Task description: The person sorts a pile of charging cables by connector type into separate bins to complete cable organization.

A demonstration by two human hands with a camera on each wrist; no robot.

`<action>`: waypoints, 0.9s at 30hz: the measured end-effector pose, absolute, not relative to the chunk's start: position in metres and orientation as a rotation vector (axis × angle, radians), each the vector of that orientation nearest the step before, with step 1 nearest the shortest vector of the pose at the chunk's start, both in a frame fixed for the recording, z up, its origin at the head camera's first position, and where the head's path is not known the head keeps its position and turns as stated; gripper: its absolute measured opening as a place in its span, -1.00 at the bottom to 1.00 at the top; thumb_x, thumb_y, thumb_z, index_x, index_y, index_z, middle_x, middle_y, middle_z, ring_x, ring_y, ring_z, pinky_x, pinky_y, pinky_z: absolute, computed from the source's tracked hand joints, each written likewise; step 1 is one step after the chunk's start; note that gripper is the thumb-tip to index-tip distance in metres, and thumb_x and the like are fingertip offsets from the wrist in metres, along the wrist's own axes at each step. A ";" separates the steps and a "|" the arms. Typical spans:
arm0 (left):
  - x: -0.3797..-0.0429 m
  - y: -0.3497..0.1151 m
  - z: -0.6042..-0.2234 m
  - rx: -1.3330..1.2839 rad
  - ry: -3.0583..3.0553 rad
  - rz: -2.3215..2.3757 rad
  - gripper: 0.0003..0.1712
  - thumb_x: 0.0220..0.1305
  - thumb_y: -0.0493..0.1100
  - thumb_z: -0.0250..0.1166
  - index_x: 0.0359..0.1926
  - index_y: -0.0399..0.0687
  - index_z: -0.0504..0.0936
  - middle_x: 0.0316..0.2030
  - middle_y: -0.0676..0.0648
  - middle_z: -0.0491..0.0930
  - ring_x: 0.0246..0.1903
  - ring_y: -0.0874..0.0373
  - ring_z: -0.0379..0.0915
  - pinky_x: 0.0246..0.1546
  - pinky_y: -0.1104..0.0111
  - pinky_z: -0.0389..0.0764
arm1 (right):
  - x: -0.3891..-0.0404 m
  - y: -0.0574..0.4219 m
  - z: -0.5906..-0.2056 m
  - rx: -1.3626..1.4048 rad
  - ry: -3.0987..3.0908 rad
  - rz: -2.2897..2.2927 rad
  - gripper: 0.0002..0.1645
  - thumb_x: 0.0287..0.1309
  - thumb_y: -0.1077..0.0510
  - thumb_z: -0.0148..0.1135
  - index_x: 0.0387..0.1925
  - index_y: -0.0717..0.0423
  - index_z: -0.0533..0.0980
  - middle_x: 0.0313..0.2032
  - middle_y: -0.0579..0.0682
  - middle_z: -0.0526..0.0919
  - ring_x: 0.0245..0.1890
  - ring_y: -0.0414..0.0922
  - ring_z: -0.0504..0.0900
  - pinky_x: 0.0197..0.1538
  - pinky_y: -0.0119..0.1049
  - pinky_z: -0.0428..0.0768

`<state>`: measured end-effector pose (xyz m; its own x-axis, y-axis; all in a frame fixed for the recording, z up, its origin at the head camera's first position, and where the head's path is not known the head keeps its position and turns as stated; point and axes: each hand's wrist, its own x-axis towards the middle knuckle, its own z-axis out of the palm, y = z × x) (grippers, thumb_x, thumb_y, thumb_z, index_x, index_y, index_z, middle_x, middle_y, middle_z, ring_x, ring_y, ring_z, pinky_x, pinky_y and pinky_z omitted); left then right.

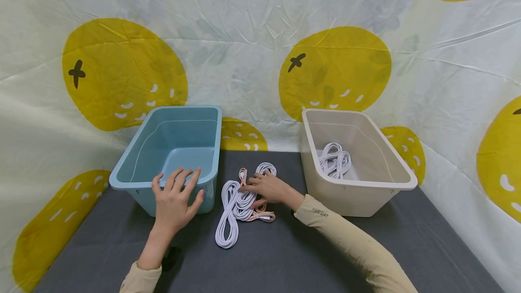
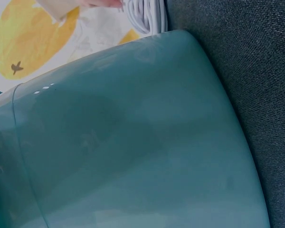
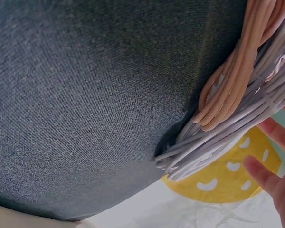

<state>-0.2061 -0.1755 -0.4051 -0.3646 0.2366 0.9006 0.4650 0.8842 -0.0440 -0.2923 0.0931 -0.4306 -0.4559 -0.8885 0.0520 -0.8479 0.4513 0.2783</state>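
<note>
Bundled white cables [image 1: 226,234] and orange-pink cables [image 1: 266,216] lie in a pile between two bins. Over this pile reaches my right hand [image 1: 270,189], its fingers extended along the top of the white bundles. In the right wrist view, spread fingers [image 3: 261,173] show beside the white cables [image 3: 194,154], with an orange-pink bundle [image 3: 232,90] nearer the camera. Whether the fingertips touch the cables is unclear. My left hand [image 1: 175,202] is at the front of the blue bin [image 1: 122,185], fingers spread and holding nothing. Only the bin's outer wall [image 2: 133,133] fills the left wrist view.
On the right stands a beige bin [image 1: 346,200] with a white cable bundle [image 1: 335,161] inside. Both bins rest on a dark cloth-covered table [image 1: 260,270]. A white curtain with yellow fruit prints [image 1: 252,71] hangs close behind them.
</note>
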 end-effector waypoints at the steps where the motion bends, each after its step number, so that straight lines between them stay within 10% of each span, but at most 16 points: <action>1: -0.206 -0.175 -0.405 -0.513 -1.963 -0.261 -0.46 0.21 0.14 -0.12 0.00 -0.04 0.55 -0.21 -0.19 0.56 -0.10 -0.14 0.38 -0.05 -0.19 0.07 | -0.298 0.094 -0.438 1.531 -2.471 -0.303 -0.27 -0.05 -0.42 -0.06 0.18 -0.29 0.30 -0.05 -0.14 0.51 -0.14 -0.12 0.44 -0.25 -0.22 0.39; 8: -0.206 -0.175 -0.406 -0.508 -1.965 -0.254 -0.46 0.21 0.14 -0.12 0.01 -0.04 0.55 -0.21 -0.19 0.56 -0.10 -0.13 0.38 -0.05 -0.19 0.07 | -0.291 0.094 -0.428 1.532 -2.406 -0.306 -0.34 -0.09 -0.41 0.02 0.10 -0.38 0.37 -0.21 -0.18 0.52 -0.34 -0.19 0.39 -0.42 -0.40 0.16; 27: -0.206 -0.175 -0.405 -0.509 -1.962 -0.254 -0.46 0.21 0.14 -0.12 0.00 -0.04 0.55 -0.22 -0.20 0.57 -0.09 -0.13 0.38 -0.06 -0.19 0.08 | -0.285 0.102 -0.422 1.578 -2.391 -0.340 -0.37 -0.12 -0.32 0.11 0.10 -0.40 0.37 -0.37 -0.17 0.47 -0.39 -0.19 0.37 -0.24 -0.18 0.45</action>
